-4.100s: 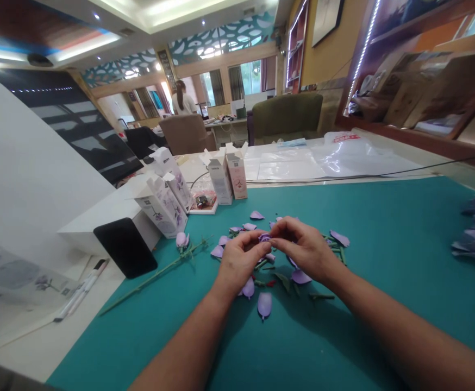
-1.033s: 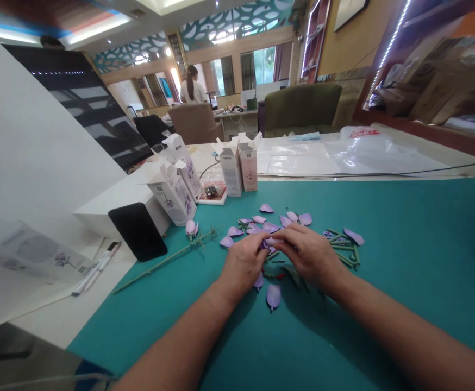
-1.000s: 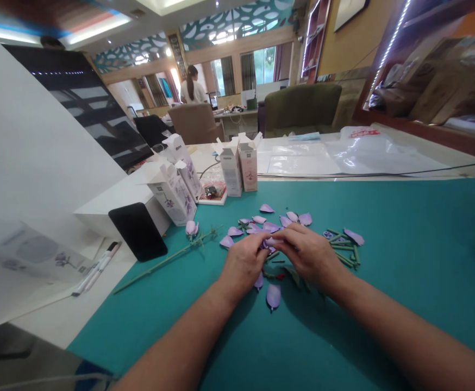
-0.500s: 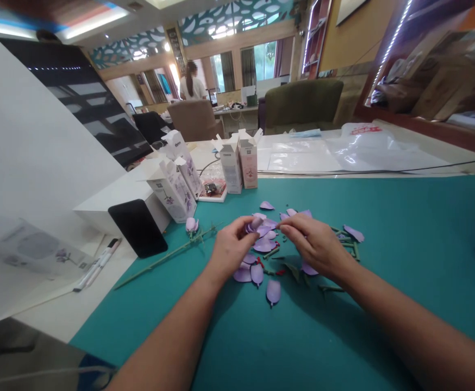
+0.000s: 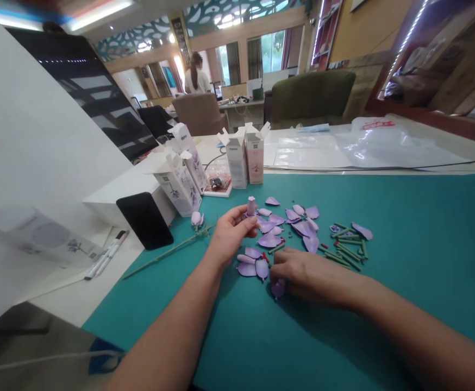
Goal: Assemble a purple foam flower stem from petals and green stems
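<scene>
Teal cutting mat (image 5: 404, 282) is covering the white surface (image 5: 64, 296), with opened printed cartons (image 5: 236, 160) standing beyond its far edge and a black phone (image 5: 144, 220) leaning just off its left side. Green stem pieces (image 5: 349, 251) are lying in a loose bunch toward the right, while lilac foam petals (image 5: 269, 240) are scattering between them and my hands, spread wider than a moment ago. A long green stem (image 5: 168, 252) with a bud on its end is lying near the phone. My hands are no longer meeting over the pile: my left grip (image 5: 231, 233) is turning palm-up, only partly closed, its thumb and fingertips holding a small lilac foam bud (image 5: 251, 206) upright. My right grip (image 5: 308, 277) is resting low on the mat, fingers curling down onto a single petal (image 5: 278, 288), though I cannot tell whether they are pinching it.
</scene>
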A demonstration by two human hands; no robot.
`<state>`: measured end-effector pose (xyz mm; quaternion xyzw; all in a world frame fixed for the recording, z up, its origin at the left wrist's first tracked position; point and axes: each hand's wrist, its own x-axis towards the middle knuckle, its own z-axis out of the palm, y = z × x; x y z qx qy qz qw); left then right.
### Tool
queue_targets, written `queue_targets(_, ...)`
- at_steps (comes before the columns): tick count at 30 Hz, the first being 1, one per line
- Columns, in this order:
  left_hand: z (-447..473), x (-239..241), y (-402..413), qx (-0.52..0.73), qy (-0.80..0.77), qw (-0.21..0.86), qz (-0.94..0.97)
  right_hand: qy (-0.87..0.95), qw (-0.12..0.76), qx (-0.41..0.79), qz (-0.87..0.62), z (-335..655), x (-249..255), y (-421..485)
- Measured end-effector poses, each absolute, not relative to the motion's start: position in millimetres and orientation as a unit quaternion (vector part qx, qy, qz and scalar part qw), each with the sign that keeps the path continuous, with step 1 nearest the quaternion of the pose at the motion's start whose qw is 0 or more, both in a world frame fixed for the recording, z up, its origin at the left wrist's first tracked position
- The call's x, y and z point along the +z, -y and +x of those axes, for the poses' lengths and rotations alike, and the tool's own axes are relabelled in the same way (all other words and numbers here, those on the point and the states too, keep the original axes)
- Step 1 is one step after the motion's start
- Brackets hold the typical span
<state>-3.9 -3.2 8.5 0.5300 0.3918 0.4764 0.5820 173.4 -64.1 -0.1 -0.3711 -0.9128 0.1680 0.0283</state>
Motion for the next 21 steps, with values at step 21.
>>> queue_targets(21, -2, 4, 6, 0.431, -0.340, 0.651, 0.524, 0.813, 0.285, 0.123, -0.493, 188, 22, 55)
